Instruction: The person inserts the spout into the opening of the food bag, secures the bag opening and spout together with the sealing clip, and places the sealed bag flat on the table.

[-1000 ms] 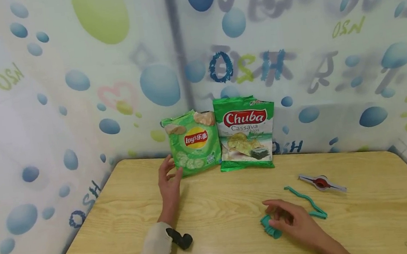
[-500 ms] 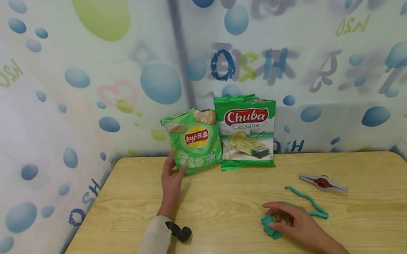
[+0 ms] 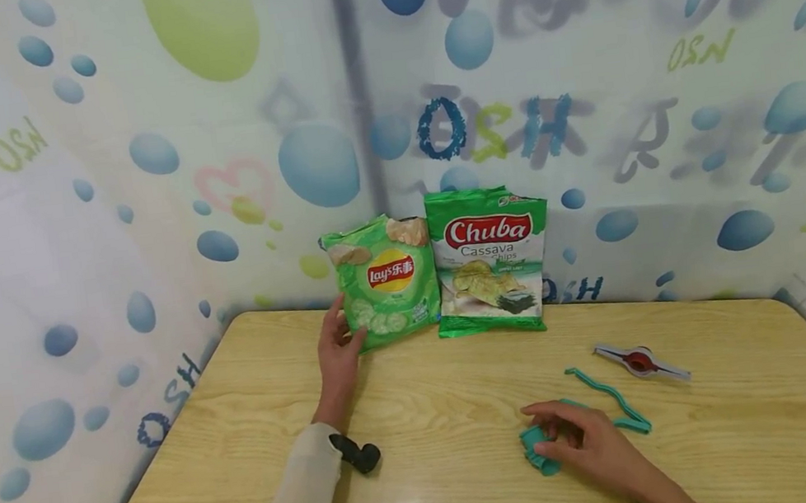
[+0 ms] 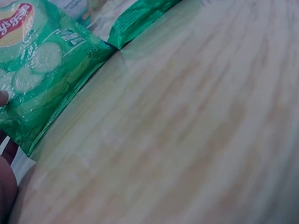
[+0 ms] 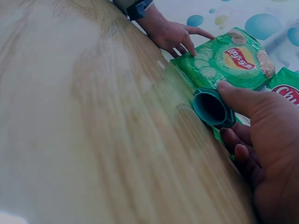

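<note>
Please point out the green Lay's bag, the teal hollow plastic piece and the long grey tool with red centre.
Green Lay's bag (image 3: 386,275), head view: front, on red logo.
Teal hollow plastic piece (image 5: 214,109), right wrist view: inside of its opening.
Long grey tool with red centre (image 3: 641,361), head view: the red centre.

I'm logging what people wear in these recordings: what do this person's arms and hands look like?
The left sleeve is long, plain and beige, ending near the wrist, where a small black device with a rounded end sits. The left hand and right hand wear no gloves. The visible part of the right forearm shows no sleeve.
</note>
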`<state>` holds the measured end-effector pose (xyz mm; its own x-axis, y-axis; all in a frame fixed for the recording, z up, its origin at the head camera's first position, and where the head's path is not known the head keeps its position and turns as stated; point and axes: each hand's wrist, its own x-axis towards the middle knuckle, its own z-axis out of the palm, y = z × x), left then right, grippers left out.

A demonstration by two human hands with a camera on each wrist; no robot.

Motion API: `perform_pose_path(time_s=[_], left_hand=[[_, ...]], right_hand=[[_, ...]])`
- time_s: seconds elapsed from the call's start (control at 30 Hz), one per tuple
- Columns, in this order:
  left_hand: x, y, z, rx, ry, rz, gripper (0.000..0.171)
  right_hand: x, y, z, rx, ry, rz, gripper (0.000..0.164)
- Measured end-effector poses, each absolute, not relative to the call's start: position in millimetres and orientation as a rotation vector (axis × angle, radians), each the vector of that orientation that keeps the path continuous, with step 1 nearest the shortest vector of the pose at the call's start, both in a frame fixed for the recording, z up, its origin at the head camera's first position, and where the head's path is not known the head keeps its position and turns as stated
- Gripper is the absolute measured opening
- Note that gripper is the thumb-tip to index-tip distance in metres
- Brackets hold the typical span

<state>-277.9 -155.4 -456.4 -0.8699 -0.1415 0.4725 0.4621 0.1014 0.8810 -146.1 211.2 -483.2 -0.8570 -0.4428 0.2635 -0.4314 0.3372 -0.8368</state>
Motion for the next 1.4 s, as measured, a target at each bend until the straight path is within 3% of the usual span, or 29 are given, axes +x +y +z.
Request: perform_pose_path(time_s=[0.7, 1.4], left_hand=[[-273, -154, -452, -0.266, -2.058, -1.784, 0.053], [-228, -165, -444, -0.347, -2.073, -1.690, 0.051]], right_hand=[[-144, 214, -484, -0.677, 2.411, -1.803, 0.045], [-145, 213, -476, -0.593, 2.331, -1.965, 0.038]])
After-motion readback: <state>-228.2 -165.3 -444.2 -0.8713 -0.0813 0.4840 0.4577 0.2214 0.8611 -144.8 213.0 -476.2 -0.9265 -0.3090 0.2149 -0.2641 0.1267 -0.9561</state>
